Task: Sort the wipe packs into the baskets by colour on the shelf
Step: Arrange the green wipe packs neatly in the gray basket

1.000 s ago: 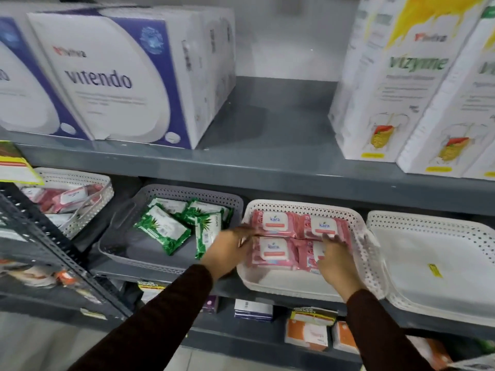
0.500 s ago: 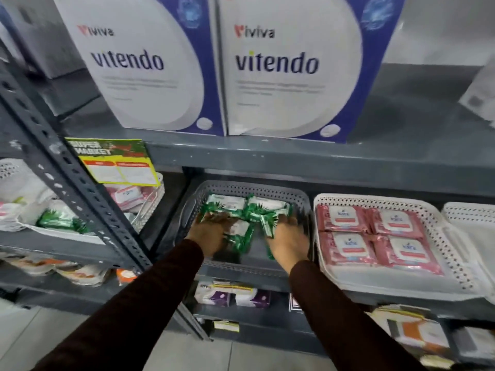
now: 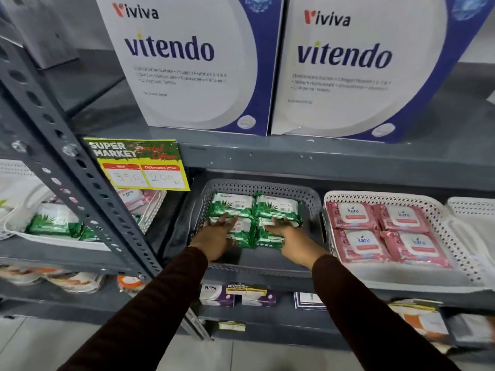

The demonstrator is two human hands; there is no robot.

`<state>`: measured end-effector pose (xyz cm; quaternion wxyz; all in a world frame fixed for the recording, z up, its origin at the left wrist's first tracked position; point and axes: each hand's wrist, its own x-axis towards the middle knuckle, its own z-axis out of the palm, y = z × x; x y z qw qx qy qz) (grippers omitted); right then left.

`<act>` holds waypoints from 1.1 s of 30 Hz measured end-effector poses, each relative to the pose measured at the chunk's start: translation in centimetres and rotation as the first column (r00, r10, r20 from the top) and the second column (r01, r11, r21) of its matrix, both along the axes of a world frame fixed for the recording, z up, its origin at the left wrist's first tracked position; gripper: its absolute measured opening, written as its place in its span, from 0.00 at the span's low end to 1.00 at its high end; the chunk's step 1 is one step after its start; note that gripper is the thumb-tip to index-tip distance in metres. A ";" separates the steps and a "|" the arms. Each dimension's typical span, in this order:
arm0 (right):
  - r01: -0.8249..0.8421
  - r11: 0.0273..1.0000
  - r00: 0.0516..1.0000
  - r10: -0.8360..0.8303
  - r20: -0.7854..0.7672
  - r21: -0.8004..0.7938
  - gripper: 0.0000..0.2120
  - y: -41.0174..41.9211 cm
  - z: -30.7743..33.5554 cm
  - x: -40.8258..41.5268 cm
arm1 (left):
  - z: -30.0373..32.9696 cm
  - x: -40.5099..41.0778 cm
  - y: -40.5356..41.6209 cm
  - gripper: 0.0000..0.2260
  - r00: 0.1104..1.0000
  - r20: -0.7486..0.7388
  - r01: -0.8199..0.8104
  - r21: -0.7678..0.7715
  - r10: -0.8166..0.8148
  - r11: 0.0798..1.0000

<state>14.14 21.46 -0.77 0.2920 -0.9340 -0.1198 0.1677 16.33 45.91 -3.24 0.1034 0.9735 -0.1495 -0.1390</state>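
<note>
1. Our left hand (image 3: 218, 235) and right hand (image 3: 288, 236) lie flat and spread, palms down, on the two nearer green wipe packs (image 3: 255, 219). Neither hand closes around a pack; we press and square them rather than lift.

2. Under and just beyond our fingers, four green packs sit two by two in the grey basket (image 3: 312, 203), edges touching. We judge this colour close to settled.

3. Just right of our right hand, the white basket (image 3: 439, 220) holds four pink wipe packs (image 3: 385, 231), also two by two, flat and lined up. That group looks finished.

4. Further right, another white basket (image 3: 471, 210) shows only in part; we cannot tell what is in it.

5. Well to the left of our left hand, past the shelf upright (image 3: 80, 188), a mixed basket (image 3: 154, 207) holds a green pack and a pink one together, half hidden by the yellow price tag (image 3: 139, 164). We judge these are what remains to sort.

6. Next we would likely reach left for those loose packs.
</note>
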 end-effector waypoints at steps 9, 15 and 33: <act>0.131 0.969 0.965 -0.076 0.253 -0.209 0.29 1.1 -1.3 4.7 | 1.9 2.9 -3.1 0.29 0.986 0.128 -0.076 -0.197 0.103 0.978; 0.079 0.926 0.974 0.007 0.226 -0.369 0.28 1.8 -3.9 6.0 | -0.9 4.8 -3.5 0.26 0.989 0.145 -0.049 0.053 0.041 0.997; 0.228 0.973 0.829 -0.215 0.517 0.038 0.23 -13.1 0.0 1.7 | 3.6 1.9 -19.2 0.25 0.893 0.447 0.091 -0.304 0.058 0.948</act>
